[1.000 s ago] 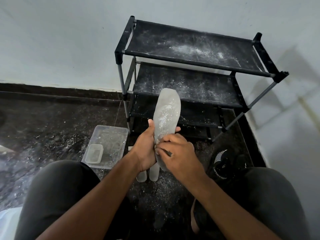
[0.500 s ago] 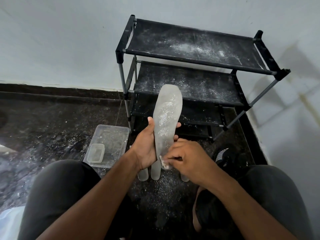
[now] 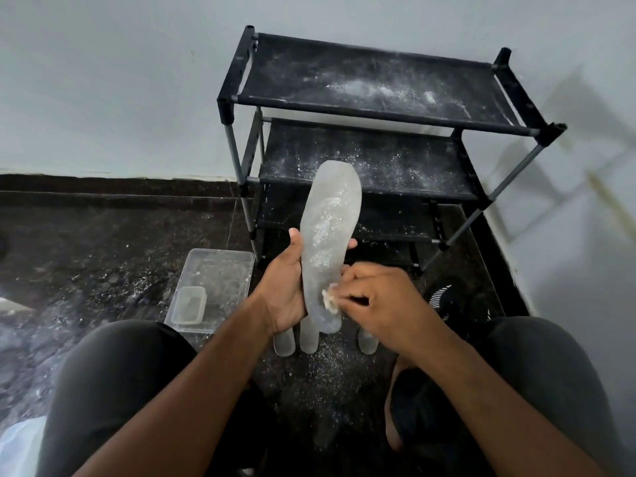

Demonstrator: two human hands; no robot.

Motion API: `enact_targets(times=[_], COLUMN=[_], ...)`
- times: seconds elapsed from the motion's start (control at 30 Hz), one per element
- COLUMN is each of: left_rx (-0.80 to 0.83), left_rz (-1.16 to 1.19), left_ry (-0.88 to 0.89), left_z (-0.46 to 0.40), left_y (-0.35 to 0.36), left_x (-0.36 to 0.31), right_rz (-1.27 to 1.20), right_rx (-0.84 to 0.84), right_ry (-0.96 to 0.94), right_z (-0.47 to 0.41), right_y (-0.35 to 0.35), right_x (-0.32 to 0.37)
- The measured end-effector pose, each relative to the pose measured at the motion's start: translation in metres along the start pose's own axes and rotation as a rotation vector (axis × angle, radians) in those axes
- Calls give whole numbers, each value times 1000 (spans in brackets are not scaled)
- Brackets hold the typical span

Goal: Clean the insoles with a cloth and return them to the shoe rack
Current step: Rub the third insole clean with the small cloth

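The right hand [image 3: 375,301] is motion-blurred; its fingers cover most of the cloth [image 3: 329,299]. Three insoles [image 3: 308,339] on the floor show only their heel ends, the rest hidden behind the hands. At 3 o'clock of the right hand, a dark shoe [image 3: 447,297] is largely obscured.

pale grey wall [image 3: 120,80] meets a dark speckled stone floor [image 3: 86,256], white powder scattered across it, soft light throughout.
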State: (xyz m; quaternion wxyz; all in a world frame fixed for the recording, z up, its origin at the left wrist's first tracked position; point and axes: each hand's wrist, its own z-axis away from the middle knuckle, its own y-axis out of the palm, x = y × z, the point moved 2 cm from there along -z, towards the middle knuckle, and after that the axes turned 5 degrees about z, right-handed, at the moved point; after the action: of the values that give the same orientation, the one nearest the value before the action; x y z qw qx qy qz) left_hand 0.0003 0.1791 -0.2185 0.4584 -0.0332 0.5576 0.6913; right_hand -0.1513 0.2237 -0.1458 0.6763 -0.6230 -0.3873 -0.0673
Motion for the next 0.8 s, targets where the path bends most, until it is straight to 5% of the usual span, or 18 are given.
enact_targets(times=[0.1, 0.27, 0.47, 0.63, 0.8], left_rx=[38, -19, -21, -61, -37], left_rz=[-25, -62, -69, -24, 1], left_ry=[-34, 30, 29, 55, 35], left_z=[1, -1, -4, -5, -6], left_y=[7, -4, -1, -7, -2], left_x=[3, -3, 0, -3, -1], right_rz=[54, -8, -83, -141, -171], right_rx=[-103, 41, -163, 156, -149], right_ry=[-24, -22, 18, 54, 108], right_z=[-15, -13, -22, -10, -21], right_y=[10, 14, 15, 9, -4], right_x=[1, 0, 6, 6, -4])
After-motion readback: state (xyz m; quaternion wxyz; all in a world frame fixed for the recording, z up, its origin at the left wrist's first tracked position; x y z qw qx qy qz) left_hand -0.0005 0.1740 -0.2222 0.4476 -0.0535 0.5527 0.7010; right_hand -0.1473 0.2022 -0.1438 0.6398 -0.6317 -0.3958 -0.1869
